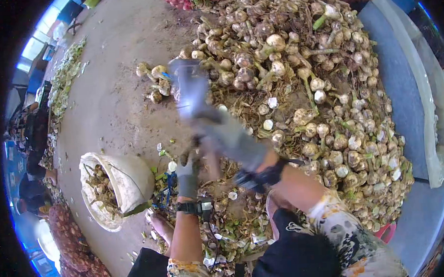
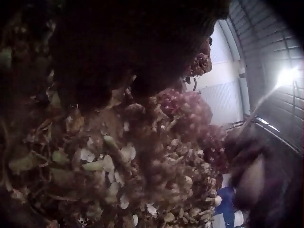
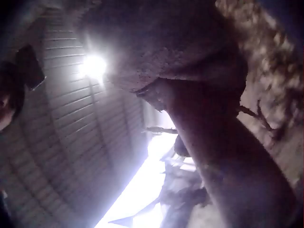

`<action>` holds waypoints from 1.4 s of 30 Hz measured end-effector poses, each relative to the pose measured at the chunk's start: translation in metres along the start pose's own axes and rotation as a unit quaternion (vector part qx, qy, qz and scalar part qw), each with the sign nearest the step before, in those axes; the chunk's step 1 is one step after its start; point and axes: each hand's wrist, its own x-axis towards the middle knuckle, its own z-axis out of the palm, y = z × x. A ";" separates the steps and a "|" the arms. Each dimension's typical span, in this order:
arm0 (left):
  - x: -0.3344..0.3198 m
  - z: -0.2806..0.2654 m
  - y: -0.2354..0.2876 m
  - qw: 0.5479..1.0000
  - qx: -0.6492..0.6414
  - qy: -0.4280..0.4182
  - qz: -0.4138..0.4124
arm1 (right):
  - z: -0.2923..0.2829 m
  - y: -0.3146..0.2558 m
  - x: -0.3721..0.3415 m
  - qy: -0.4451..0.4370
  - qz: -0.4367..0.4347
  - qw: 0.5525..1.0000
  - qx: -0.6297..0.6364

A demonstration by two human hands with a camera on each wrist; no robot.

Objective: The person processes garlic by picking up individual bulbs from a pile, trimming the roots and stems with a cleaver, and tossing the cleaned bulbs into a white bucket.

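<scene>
My right hand (image 1: pixel 234 140) wears a grey glove and reaches forward over the near edge of the garlic heap (image 1: pixel 278 62), blurred by motion. It grips a tool with a pale grey head (image 1: pixel 192 90) ahead of the hand and a brown handle (image 1: pixel 211 161) sticking out toward me. In the right wrist view, the handle (image 3: pixel 228 156) runs down from the dark glove (image 3: pixel 180 42). My left hand (image 1: pixel 187 174), also gloved, is low over the scraps by a white garlic bulb (image 1: pixel 171 166); I cannot tell whether its dark fingertips hold anything.
A white bucket (image 1: pixel 139 176) with trimmed garlic lies tilted at left. Red mesh sacks (image 1: pixel 78 244) stand at lower left, near another person (image 1: pixel 33 193). Loose bulbs (image 1: pixel 155 84) lie on the concrete floor. A blue-grey panel (image 1: pixel 398 81) borders the heap at right.
</scene>
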 end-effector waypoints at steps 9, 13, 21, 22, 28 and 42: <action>0.119 0.078 0.144 0.927 0.362 0.022 0.097 | 0.069 0.005 0.030 -0.131 -0.041 0.988 0.066; 0.225 0.104 0.111 0.845 0.525 -0.067 0.083 | -0.033 -0.016 -0.034 0.111 0.034 0.992 -0.043; 0.196 0.108 0.087 0.705 0.659 -0.222 0.137 | -0.105 0.033 -0.118 0.225 0.141 0.963 -0.057; 0.171 0.099 0.081 0.719 0.644 -0.224 0.133 | -0.101 0.037 -0.110 0.210 0.124 0.968 -0.064; 0.078 0.050 0.042 0.867 0.432 -0.245 0.046 | -0.090 0.049 -0.094 0.164 0.043 0.973 -0.155; 0.137 0.074 0.032 0.753 0.589 -0.290 -0.053 | -0.100 0.083 -0.128 0.225 0.078 0.969 -0.064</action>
